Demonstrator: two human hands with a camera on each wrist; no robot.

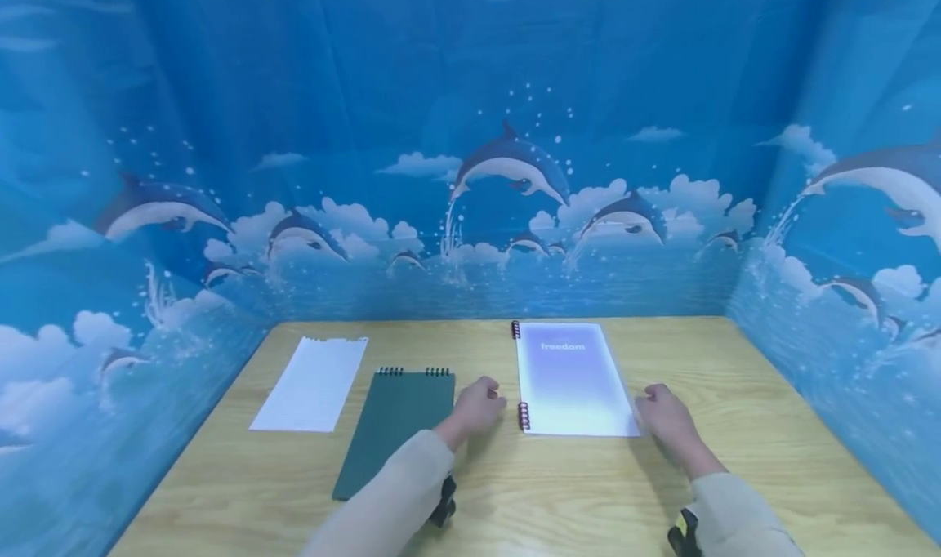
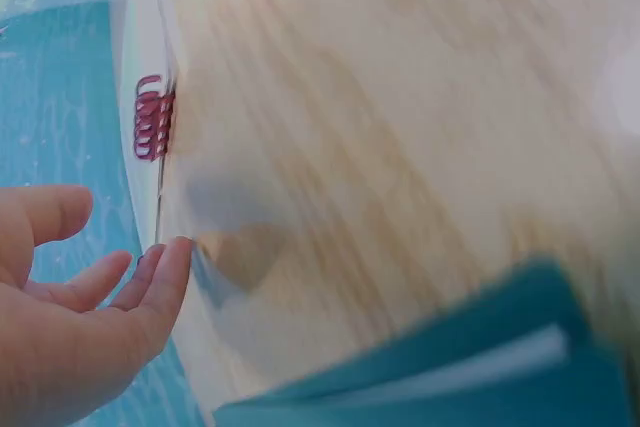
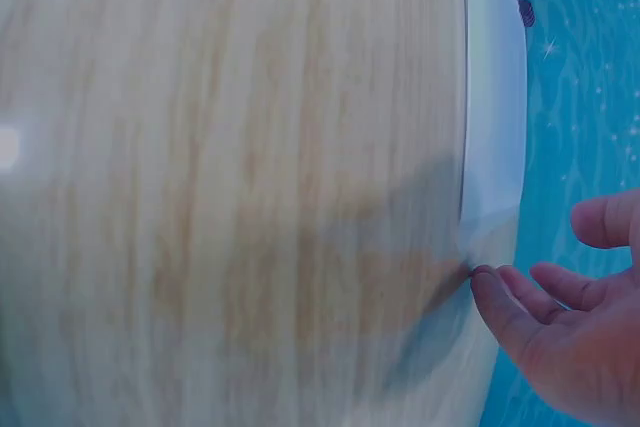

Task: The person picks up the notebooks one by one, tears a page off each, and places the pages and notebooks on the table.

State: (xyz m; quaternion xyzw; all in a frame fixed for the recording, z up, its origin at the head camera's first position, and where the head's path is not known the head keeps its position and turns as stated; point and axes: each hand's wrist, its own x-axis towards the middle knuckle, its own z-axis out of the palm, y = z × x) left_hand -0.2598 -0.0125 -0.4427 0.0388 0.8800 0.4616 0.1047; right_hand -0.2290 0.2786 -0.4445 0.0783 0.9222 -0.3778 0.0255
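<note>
A pale purple spiral notebook (image 1: 575,385) with "freedom" on its cover lies at the back right of centre, its dark red coil on the left side. My left hand (image 1: 479,406) is between this notebook and a green spiral notebook (image 1: 400,422), holding nothing. In the left wrist view, the left hand (image 2: 90,317) shows loosely bent fingers and a raised thumb. Beside the purple notebook's lower right corner is my right hand (image 1: 667,416), also holding nothing. The right wrist view shows that hand (image 3: 575,322) with relaxed fingers near the notebook's corner; whether they touch it I cannot tell.
A white sheet (image 1: 312,385) with a ragged torn top edge lies at the left of the wooden table (image 1: 559,492). Blue curtains (image 1: 353,75) printed with dolphins and clouds enclose the table at the back and both sides.
</note>
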